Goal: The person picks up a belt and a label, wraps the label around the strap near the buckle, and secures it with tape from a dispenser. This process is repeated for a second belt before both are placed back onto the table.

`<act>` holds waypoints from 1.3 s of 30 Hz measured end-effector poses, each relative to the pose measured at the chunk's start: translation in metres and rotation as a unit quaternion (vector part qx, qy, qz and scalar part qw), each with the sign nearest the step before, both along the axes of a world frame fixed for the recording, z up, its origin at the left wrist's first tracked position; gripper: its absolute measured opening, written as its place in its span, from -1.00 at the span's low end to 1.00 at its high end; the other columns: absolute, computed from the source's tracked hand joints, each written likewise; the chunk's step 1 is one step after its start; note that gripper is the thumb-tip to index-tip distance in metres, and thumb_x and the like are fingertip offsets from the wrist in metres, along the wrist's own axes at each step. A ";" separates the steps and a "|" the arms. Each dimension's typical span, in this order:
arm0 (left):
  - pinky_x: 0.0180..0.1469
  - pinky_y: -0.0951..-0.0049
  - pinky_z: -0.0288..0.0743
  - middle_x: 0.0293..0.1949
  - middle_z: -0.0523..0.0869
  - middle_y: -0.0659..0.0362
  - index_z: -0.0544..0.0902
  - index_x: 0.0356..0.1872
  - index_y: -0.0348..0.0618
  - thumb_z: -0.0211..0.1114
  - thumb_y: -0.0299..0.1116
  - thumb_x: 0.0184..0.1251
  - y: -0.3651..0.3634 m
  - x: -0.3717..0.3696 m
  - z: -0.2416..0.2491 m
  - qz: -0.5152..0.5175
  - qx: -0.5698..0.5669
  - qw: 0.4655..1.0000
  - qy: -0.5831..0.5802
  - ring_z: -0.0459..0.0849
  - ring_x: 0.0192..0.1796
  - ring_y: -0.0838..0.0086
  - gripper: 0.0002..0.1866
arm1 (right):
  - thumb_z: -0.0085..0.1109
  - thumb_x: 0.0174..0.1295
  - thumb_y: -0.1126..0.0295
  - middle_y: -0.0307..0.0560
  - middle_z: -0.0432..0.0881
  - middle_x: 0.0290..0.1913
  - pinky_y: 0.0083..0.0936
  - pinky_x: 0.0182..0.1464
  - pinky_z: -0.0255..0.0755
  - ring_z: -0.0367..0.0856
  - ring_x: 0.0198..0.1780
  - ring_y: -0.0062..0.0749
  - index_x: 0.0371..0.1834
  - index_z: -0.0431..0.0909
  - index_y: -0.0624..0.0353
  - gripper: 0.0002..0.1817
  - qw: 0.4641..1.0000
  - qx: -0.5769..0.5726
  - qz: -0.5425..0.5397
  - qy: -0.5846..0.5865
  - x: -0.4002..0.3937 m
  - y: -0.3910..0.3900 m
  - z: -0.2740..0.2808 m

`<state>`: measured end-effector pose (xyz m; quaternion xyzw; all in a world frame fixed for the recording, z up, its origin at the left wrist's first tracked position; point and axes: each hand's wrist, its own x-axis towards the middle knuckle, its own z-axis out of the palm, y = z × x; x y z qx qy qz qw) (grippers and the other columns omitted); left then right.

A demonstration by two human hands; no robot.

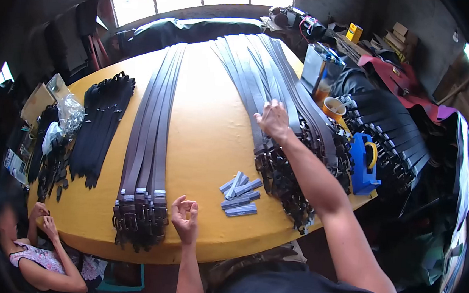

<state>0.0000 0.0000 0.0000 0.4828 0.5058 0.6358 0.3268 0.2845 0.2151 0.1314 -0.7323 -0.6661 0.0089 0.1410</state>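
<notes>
The left hand (186, 220) is held over the near edge of the yellow-covered tabletop (203, 127), its fingers loosely bent and apart. Below the edge, a teal plastic bin (124, 288) is partly seen; its contents are too dark to be told. At the far left, a seated co-worker's hands (47, 221) are brought close together. Small flat grey strips (241, 196) are heaped between two groups of straps. Left of them, long dark brown straps (149, 118) are laid lengthwise, dark metal buckles gathered at the near end. To the right, a blue plastic container with a yellow handle (361, 170) is stood near the tabletop's edge; its inside is hidden. The right hand (274, 119) is laid over long grey-black straps (240, 72); whether any are gripped cannot be told. Black straps (101, 130) are bunched at left, beside a crumpled clear plastic bag (72, 114) whose contents are unclear. Beyond the blue container, a round orange-yellow tub (331, 115) is set, its contents indistinct. Farther off, a small yellow carton (354, 33) is perched on stacked materials.
</notes>
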 end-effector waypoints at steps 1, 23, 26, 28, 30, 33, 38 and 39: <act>-0.14 0.55 0.47 -0.35 0.61 0.17 0.42 0.03 -0.34 0.26 -0.48 0.26 0.000 0.003 0.002 0.001 0.001 1.000 -0.012 0.58 -0.28 0.56 -0.65 | 0.28 0.09 -0.06 0.12 0.39 0.15 -0.22 0.25 0.29 0.34 0.23 -0.06 0.03 0.50 0.32 -0.34 0.999 0.007 -0.023 -0.041 0.003 0.007 0.000; -0.18 0.58 0.48 -0.37 0.63 0.16 0.47 -0.08 -0.33 0.19 -0.47 0.32 0.001 -0.002 -0.002 0.008 0.009 0.999 -0.039 0.59 -0.33 0.56 -0.78 | -0.05 0.42 0.24 -0.08 0.53 -0.51 -0.50 -0.49 0.44 0.50 -0.55 -0.40 -0.26 0.50 0.28 -0.71 0.627 -0.092 0.058 0.772 -0.086 0.011 -0.039; -0.20 0.58 0.49 -0.35 0.65 0.15 0.52 -0.13 -0.33 0.17 -0.47 0.36 0.006 -0.002 -0.002 0.014 -0.015 0.995 -0.094 0.61 -0.35 0.55 -0.84 | -0.03 0.39 0.26 -0.06 0.54 -0.51 -0.52 -0.54 0.43 0.50 -0.57 -0.42 -0.29 0.45 0.23 -0.76 0.554 -0.116 0.019 0.824 -0.115 -0.035 -0.065; -0.18 0.55 0.51 -0.33 0.68 0.14 0.58 -0.16 -0.31 0.09 -0.31 0.45 0.010 -0.010 -0.001 0.019 -0.066 0.994 -0.084 0.64 -0.34 0.50 -0.76 | 0.03 0.36 0.34 -0.10 0.54 -0.47 -0.55 -0.52 0.45 0.51 -0.54 -0.48 -0.27 0.44 0.22 -0.84 0.530 -0.140 0.040 0.835 -0.125 -0.070 -0.076; -0.13 0.49 0.52 -0.27 0.69 0.08 0.57 -0.09 -0.35 -0.03 -0.14 0.50 0.023 -0.020 0.009 -0.040 -0.153 0.984 -0.087 0.67 -0.29 0.43 -0.59 | 0.03 0.34 0.41 -0.11 0.55 -0.39 -0.54 -0.42 0.50 0.54 -0.46 -0.48 -0.18 0.42 0.22 -0.89 0.520 -0.164 0.061 0.836 -0.130 -0.101 -0.083; -0.03 0.40 0.51 -0.16 0.70 0.00 0.54 0.01 -0.39 -0.27 0.16 0.49 0.040 -0.020 0.022 -0.146 -0.240 0.945 -0.169 0.69 -0.20 0.36 -0.29 | 0.08 0.28 0.51 -0.15 0.55 -0.28 -0.58 -0.28 0.55 0.58 -0.31 -0.54 -0.05 0.37 0.21 -0.79 0.520 -0.201 0.063 0.828 -0.139 -0.140 -0.092; -0.21 0.50 0.57 -0.15 0.69 0.02 0.54 -0.03 -0.33 -0.07 0.03 0.47 0.059 -0.018 0.030 -0.305 -0.308 0.885 -0.170 0.69 -0.26 0.42 -0.47 | 0.17 0.18 0.51 -0.17 0.54 -0.17 -0.59 -0.16 0.52 0.59 -0.25 -0.52 0.24 0.19 0.33 -0.44 0.580 -0.173 0.182 0.775 -0.153 -0.183 -0.111; -0.24 0.50 0.59 -0.15 0.69 0.03 0.54 -0.05 -0.32 -0.03 -0.04 0.48 0.057 -0.014 0.029 -0.289 -0.310 0.894 -0.148 0.70 -0.27 0.41 -0.54 | 0.21 0.12 0.45 -0.13 0.55 -0.13 -0.56 -0.14 0.51 0.60 -0.25 -0.46 0.35 0.10 0.42 -0.27 0.620 -0.147 0.188 0.747 -0.155 -0.188 -0.118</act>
